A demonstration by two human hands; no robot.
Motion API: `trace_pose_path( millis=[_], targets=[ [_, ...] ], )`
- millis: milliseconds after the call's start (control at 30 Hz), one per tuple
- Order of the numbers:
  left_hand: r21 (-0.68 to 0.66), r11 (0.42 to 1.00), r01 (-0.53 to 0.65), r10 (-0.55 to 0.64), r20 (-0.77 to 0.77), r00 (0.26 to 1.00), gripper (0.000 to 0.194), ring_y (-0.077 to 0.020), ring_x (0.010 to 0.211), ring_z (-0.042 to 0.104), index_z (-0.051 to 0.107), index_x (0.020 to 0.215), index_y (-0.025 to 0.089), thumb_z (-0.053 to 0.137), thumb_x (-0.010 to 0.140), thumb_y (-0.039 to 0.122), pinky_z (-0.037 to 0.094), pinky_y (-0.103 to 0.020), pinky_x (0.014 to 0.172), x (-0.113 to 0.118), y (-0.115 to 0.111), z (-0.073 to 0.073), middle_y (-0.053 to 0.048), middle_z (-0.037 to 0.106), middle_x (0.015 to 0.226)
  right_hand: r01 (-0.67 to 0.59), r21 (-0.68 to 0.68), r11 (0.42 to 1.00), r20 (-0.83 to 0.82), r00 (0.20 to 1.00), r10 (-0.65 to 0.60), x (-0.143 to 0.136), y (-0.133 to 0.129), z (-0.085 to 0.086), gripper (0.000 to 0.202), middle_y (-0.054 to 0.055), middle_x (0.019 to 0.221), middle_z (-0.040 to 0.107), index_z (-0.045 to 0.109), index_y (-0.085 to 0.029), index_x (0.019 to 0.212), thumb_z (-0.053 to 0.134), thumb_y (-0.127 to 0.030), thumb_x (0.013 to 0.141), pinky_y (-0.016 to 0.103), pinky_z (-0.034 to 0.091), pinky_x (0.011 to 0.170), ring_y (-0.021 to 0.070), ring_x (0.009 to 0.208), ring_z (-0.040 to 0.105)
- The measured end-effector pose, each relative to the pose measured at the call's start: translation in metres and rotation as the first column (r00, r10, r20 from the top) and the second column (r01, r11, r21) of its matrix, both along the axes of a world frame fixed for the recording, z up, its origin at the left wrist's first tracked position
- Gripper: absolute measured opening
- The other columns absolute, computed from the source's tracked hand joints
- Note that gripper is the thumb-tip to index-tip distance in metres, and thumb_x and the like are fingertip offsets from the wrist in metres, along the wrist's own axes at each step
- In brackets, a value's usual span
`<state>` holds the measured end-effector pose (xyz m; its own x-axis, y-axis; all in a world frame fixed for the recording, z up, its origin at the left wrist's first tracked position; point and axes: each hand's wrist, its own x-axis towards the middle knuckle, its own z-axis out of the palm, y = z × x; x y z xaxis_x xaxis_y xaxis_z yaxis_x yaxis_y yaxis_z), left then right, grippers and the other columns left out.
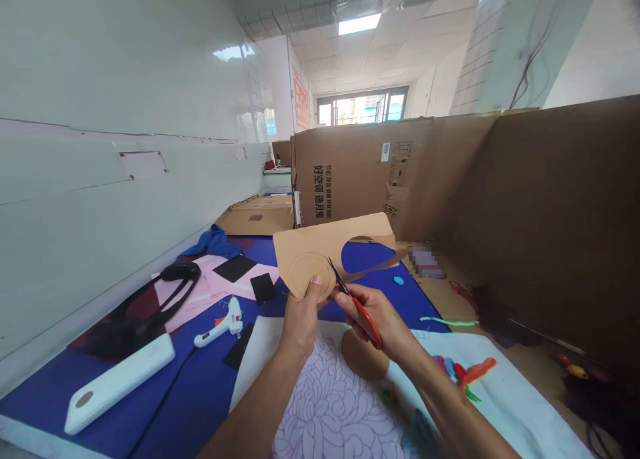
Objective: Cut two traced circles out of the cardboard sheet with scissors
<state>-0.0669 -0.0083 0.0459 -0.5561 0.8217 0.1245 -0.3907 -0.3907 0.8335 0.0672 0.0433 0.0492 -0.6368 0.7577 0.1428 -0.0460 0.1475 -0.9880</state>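
Note:
My left hand (303, 312) grips a sheet of tan card (325, 240) by its lower edge, thumb on top. Two rings are drawn on the card near that thumb, and a large round hole opens at its right side. In my right hand (380, 312) is a pair of scissors (367, 320) with red handles. Their dark blades lie against the card at the right side of the drawn rings. Below my hands, a tan card disc (364, 357) rests on a white sheet (325, 405) printed with a flower line drawing, partly hidden by my right wrist.
At left on the blue table lie a white glue gun (223, 327), a long white device (120, 383), black squares (263, 287), pink sheets (205, 282) and a blue cloth (214, 241). Colourful pieces (463, 372) sit at right. A tall cardboard wall (360, 172) stands behind.

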Motion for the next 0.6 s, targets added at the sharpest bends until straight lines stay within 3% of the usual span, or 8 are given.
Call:
trace_pose_path(
  millis=[300, 600],
  targets=[
    [-0.01, 1.0, 0.003, -0.003, -0.026, 1.0, 0.041, -0.031, 0.118, 0.076, 0.078, 0.124, 0.019, 0.083, 0.087, 0.037, 0.064, -0.043, 0.096, 0.0006, -0.0002, -0.0024, -0.015, 0.078, 0.134, 0.017, -0.008, 1.0, 0.044, 0.999, -0.016, 0.0009, -0.0027, 0.0007, 0.055, -0.006, 0.056, 0.053, 0.056, -0.021, 0.075, 0.077, -0.072, 0.082, 0.019, 0.022, 0.031, 0.0073, 0.037, 0.04],
    [0.006, 1.0, 0.018, -0.017, -0.048, 0.999, 0.045, -0.0317, 0.122, 0.074, 0.079, 0.124, 0.02, 0.085, 0.085, 0.042, 0.059, -0.047, 0.107, 0.0004, -0.0023, -0.0007, -0.015, 0.077, 0.135, 0.0, 0.012, 1.0, -0.012, 1.0, 0.0, 0.0011, 0.002, -0.0039, 0.052, -0.007, 0.054, 0.049, 0.06, -0.02, 0.079, 0.076, -0.069, 0.086, 0.021, 0.022, 0.037, 0.0068, 0.039, 0.036]
  ],
)
